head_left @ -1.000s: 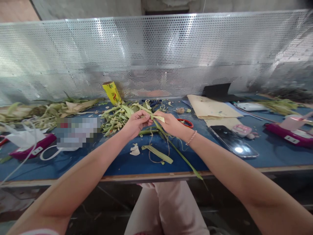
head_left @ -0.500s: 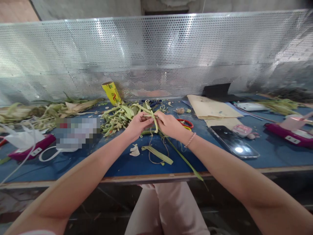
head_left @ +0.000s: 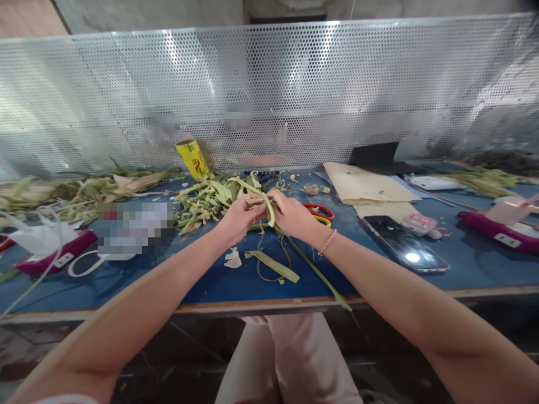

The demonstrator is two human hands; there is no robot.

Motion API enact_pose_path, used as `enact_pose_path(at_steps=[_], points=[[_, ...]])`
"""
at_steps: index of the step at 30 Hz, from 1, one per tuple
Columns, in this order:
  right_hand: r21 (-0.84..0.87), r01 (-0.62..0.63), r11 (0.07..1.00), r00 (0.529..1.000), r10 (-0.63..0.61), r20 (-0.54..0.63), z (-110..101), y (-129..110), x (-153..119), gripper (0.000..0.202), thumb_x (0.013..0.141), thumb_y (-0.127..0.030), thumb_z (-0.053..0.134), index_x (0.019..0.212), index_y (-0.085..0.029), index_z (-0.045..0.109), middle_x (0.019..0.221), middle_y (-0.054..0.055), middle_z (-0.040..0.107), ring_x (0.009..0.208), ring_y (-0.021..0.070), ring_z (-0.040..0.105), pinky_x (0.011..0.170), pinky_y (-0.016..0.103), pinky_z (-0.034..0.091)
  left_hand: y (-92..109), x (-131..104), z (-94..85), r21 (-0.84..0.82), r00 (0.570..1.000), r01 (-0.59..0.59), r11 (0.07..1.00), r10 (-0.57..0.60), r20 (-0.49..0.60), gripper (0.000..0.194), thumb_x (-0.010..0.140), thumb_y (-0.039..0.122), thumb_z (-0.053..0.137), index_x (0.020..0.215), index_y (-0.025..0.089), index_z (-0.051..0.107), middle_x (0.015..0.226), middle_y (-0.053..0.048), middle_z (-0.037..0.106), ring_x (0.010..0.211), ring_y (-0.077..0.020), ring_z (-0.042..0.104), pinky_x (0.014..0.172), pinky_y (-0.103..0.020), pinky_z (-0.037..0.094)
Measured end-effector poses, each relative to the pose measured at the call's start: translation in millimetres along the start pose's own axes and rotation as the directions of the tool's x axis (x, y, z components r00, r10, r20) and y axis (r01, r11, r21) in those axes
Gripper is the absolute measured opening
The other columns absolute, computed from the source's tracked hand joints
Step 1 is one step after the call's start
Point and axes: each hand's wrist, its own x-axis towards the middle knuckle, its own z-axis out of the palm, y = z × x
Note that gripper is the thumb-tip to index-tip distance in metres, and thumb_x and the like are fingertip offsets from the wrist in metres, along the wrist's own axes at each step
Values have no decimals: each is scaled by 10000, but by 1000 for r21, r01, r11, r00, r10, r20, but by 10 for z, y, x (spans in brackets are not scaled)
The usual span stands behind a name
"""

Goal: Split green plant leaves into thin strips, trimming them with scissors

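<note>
Close together over the blue table, both my hands are closed on a pale green leaf strip (head_left: 270,213). My left hand (head_left: 239,217) pinches it between thumb and fingers. My right hand (head_left: 292,214) grips it from the other side, its fingertips partly hidden. A heap of dried green husk pieces (head_left: 202,205) lies just behind and left of my hands. Below them are a loose flat leaf strip (head_left: 275,266), a thin loop of twine (head_left: 259,269) and a white scrap (head_left: 233,258). A long green stalk (head_left: 322,275) runs from under my right hand past the table edge.
Scissors with red and yellow handles (head_left: 322,212) lie beside my right hand. A phone (head_left: 404,244), brown paper (head_left: 370,188) and a purple power strip (head_left: 497,233) are on the right. A yellow tube (head_left: 193,160) stands before the perforated metal screen (head_left: 290,84).
The leaf strip between my hands has shifted slightly, its free end now curving down to the right. Both hands stay nearly in place.
</note>
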Motion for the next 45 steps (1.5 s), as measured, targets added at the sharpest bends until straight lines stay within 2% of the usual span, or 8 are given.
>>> enact_pose_path(at_steps=[4,7,11,18,24,30,38,45], points=[[35,17,999,993,-12,-117,-20,9,0,234,807,-238,427,1026,-156,448,794,63,570,635,162,528,576,275,389,43,1,-6,-5,1000,27,1000,-27,-16,170,607,204,704,705,136,584,616,28,568,559,-51,526,566,-192,445],[1,158,987,956,-153,-250,-61,53,24,304,771,-242,516,1053,-141,459,1032,134,510,864,194,529,708,309,428,98,1,-22,-18,994,87,996,-88,-67,143,589,158,703,683,119,602,612,4,588,524,-54,518,526,-192,439],[-28,344,939,911,-341,-233,-82,107,66,109,817,-200,465,885,-165,542,928,86,572,927,185,514,850,336,389,122,12,-41,-60,982,169,984,-174,-73,79,614,133,672,665,95,625,602,-23,603,487,-49,493,476,-182,416],[191,133,973,982,-102,-161,-67,76,83,122,800,-190,468,815,-156,585,789,45,631,723,136,556,679,263,411,100,45,-91,28,989,144,989,-144,13,142,636,227,684,655,90,648,614,-26,607,403,-2,383,377,-152,292],[434,12,901,996,27,-84,-66,75,102,123,764,-214,499,777,-149,602,708,26,627,638,114,543,624,249,410,105,34,-107,148,991,124,981,-129,24,156,600,235,711,694,117,670,613,-18,623,392,-6,375,367,-166,242],[616,-48,787,998,69,-11,-43,104,120,82,730,-221,531,741,-155,578,679,16,612,595,106,549,603,259,443,6,61,-120,76,998,69,995,-67,-20,116,571,151,717,679,132,678,633,-28,651,566,-68,546,534,-191,393],[462,-12,887,998,41,-53,-33,47,91,81,741,-196,526,819,-179,513,750,25,616,699,134,586,684,296,459,64,16,-18,86,997,22,996,-16,-70,111,571,109,691,667,121,636,645,-19,624,634,-103,555,636,-247,420],[509,-39,860,999,22,40,-51,86,78,249,691,-241,607,871,-184,444,823,30,568,744,137,557,699,304,459,108,-13,27,-3,991,113,994,-113,-66,40,638,68,580,633,103,561,541,5,503,429,-34,358,425,-192,276]])
